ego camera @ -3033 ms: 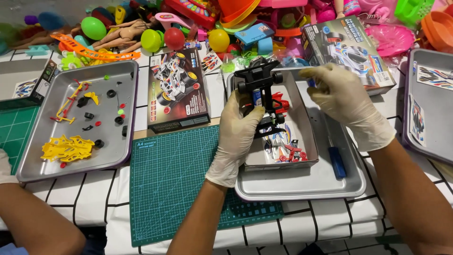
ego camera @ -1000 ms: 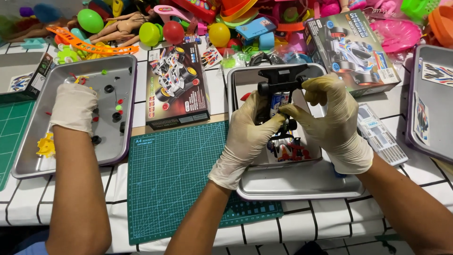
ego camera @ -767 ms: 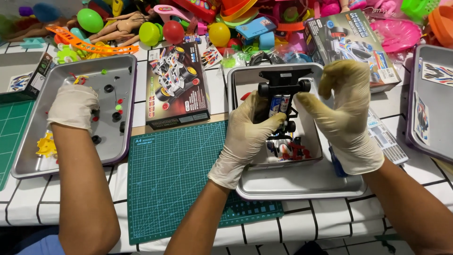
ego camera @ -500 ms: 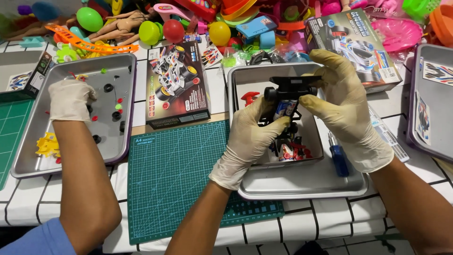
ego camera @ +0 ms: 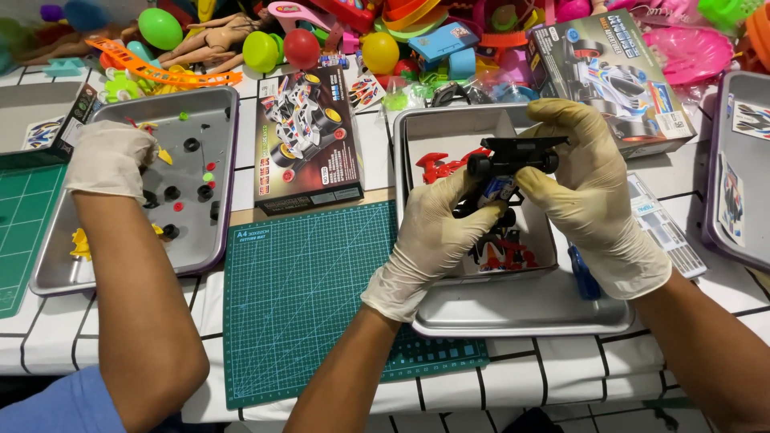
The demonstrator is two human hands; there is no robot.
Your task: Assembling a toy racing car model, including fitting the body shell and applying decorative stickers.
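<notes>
Black plastic toy car chassis [ego camera: 505,168] with dark wheels, held up in both gloved hands above a silver metal tray [ego camera: 521,309]. The left hand [ego camera: 437,236], in a cream latex glove, comes up from below and closes its fingers around the lower part of the chassis. The right hand [ego camera: 589,192], gloved the same way, curls over the top and right side, with its fingertips pinching the flat black end piece. Both hands are partly closed in a firm grip on the chassis.

Inside the tray sits a shallow grey box [ego camera: 449,132] holding a red plastic car part [ego camera: 441,164] and other small red and black pieces. A blue-handled tool [ego camera: 584,277] lies in the tray near the right wrist.

A green cutting mat [ego camera: 305,297] lies on the white gridded tablecloth just left of the tray. Behind the mat is a toy car kit box [ego camera: 309,140]. Farther left, another person's gloved hand [ego camera: 108,160] rests in a second metal tray [ego camera: 200,240] scattered with small black wheels. Colourful plastic toys [ego camera: 273,40] are heaped along the back.
</notes>
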